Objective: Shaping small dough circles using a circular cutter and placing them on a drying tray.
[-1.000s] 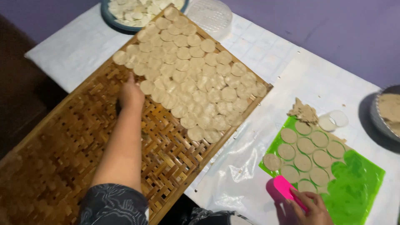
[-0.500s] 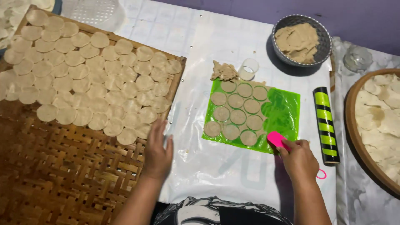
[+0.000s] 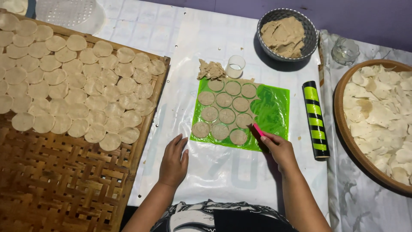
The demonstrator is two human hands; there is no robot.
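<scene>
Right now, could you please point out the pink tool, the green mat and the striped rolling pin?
pink tool point(image 3: 258, 128), head view, its visible tip above the right hand.
green mat point(image 3: 274, 107), head view, bare right part.
striped rolling pin point(image 3: 316, 120), head view, mid-barrel.

Bare forearms; a black-and-white patterned garment point(image 3: 201, 217) covers the lap.

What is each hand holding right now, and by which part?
The right hand pinches a thin pink flat tool by its near end, the far end over the green plastic sheet. The left hand holds nothing, resting flat on the clear plastic cover.
</scene>
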